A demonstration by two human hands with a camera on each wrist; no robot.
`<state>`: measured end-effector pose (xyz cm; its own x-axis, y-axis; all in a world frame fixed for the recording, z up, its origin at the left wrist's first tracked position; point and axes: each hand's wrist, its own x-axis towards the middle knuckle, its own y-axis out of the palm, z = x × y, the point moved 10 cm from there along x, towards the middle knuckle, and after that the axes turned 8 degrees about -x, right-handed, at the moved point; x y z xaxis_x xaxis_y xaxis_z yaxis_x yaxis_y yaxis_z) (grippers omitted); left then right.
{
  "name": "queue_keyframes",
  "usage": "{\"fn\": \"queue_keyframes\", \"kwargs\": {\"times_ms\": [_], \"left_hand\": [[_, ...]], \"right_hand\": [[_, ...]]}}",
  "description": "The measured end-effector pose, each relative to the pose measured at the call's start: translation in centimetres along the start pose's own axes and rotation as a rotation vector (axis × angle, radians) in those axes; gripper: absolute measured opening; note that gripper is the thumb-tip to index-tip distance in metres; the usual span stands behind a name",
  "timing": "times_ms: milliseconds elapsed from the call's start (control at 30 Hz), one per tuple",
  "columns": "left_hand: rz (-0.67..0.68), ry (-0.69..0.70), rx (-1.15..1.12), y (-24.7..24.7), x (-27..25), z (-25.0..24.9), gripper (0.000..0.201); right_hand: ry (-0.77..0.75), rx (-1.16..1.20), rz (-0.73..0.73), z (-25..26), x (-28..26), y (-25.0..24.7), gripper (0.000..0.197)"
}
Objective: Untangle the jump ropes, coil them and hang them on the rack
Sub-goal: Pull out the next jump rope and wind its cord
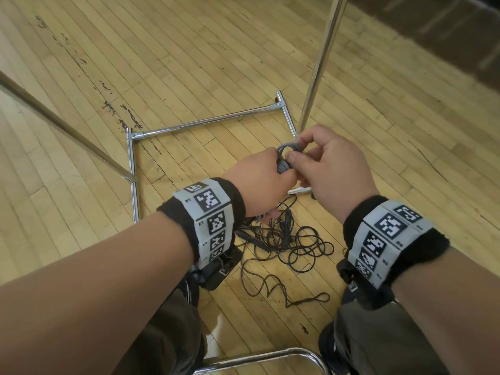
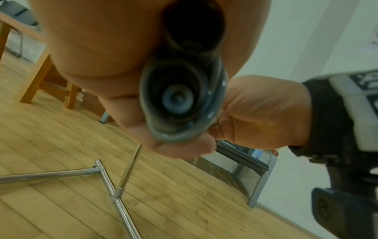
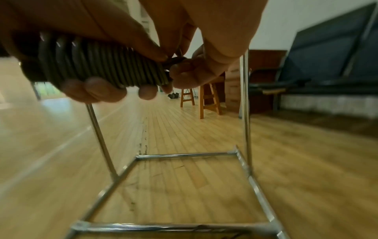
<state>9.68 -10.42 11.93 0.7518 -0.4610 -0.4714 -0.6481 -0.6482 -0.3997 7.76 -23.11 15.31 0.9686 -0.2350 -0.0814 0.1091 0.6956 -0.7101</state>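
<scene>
While seemingly pinched: grey coil point(image 1: 286, 158).

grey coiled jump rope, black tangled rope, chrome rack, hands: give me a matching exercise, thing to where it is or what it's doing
Things:
1. grey coiled jump rope
2. black tangled rope
3. chrome rack base frame
4. right hand

States:
a. loose heap on the floor
b. pinches the top loop
c. gripped in the left hand
d. stands on the wooden floor

Pairs: 1-c, 2-a, 3-d, 4-b

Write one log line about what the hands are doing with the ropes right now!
left hand: grips tightly coiled grey rope | right hand: pinches coil's end loop | tangled thin black rope: on wooden floor | chrome rack: no rope seen
</scene>
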Motion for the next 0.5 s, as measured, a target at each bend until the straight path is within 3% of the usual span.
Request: {"fn": "queue_keyframes", "kwargs": {"times_ms": [200, 367, 500], "left_hand": [[-0.029, 0.026, 0.052, -0.2, 0.3, 0.1, 0.026], [-0.018, 0.028, 0.063, -0.1, 0.2, 0.3, 0.026], [0.021, 0.02, -0.08, -0.4, -0.1, 0.1, 0.028]], "right_hand": [[0.203, 0.397, -0.021, -1.7, -0.1, 0.8, 0.014], [0.205, 0.414, -0.009, -2.0, 0.1, 1.2, 0.016], [0.129, 0.397, 0.016, -1.3, 0.6, 0.8, 0.016]]}}
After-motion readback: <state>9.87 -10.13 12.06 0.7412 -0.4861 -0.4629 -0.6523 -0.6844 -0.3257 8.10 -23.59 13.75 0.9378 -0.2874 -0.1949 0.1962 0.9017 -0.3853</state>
